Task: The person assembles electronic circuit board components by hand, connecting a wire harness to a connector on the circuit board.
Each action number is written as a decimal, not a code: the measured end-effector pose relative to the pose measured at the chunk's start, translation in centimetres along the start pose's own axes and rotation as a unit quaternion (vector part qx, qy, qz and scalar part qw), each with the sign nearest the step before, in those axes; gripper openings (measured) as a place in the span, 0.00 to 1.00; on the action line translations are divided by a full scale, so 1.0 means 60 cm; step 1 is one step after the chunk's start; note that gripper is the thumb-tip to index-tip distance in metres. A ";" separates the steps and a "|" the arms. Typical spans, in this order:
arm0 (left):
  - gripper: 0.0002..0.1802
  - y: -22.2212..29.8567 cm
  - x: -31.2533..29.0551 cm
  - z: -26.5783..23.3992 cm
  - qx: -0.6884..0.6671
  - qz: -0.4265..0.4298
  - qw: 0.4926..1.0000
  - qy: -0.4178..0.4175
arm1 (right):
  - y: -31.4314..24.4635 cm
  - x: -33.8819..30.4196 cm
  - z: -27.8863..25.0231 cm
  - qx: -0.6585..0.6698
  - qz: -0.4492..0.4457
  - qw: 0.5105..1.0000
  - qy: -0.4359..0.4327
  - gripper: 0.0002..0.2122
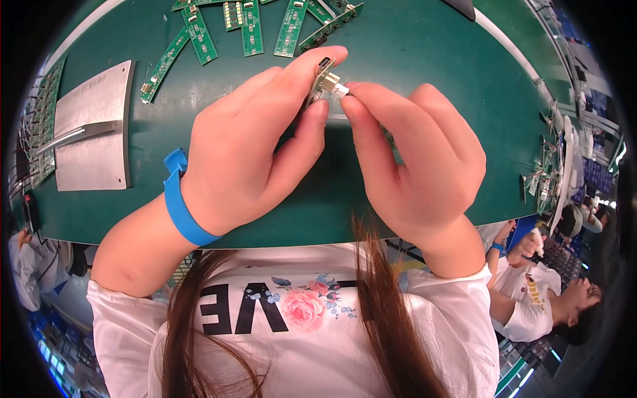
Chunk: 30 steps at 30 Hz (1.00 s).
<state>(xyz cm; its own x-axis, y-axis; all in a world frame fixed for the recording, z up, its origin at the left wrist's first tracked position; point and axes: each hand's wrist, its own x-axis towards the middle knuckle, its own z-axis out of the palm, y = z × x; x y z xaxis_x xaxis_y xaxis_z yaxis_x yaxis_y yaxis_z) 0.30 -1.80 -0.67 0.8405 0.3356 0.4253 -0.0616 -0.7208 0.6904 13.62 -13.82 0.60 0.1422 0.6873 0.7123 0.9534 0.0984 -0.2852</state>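
Note:
My left hand (242, 142), with a blue band (180, 205) round its wrist, pinches a small circuit board (319, 73) between thumb and forefinger. The board is tilted nearly edge-on and carries a black port and a pale, tan socket (330, 81). From the right, the fingertips of my right hand (421, 149) close on a small white plug (341, 90). Plug and socket meet, but how deep the plug sits cannot be made out. Any wire behind it is hidden by my right fingers. Both hands are raised over the green table mat (504, 132).
Several narrow green circuit boards (252, 30) lie spread at the back. At the left is a metal plate (93, 156) with a handle, beside a row of boards (45, 132). Loose small parts (545, 166) lie by the right edge. A co-worker (531, 295) sits at the right.

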 end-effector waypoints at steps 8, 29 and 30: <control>0.17 0.001 -0.005 0.004 0.021 0.030 0.999 -0.009 | 0.005 -0.005 -0.002 0.110 0.073 0.991 -0.023 0.05; 0.16 -0.112 0.036 -0.096 0.243 -0.012 0.960 0.138 | 0.176 -0.001 -0.084 0.069 0.345 0.936 -0.020 0.07; 0.15 -0.138 0.036 -0.103 0.306 -0.031 0.940 0.146 | 0.228 -0.015 -0.108 0.035 0.368 0.929 -0.024 0.08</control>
<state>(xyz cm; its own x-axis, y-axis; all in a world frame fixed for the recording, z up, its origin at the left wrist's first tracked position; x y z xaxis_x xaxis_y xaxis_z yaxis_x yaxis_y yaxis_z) -0.69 8.66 -1.83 0.6431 0.4763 0.5997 0.3792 -0.8784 0.2910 28.25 -17.76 0.24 0.7350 0.6182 0.2785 0.5827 -0.3659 -0.7257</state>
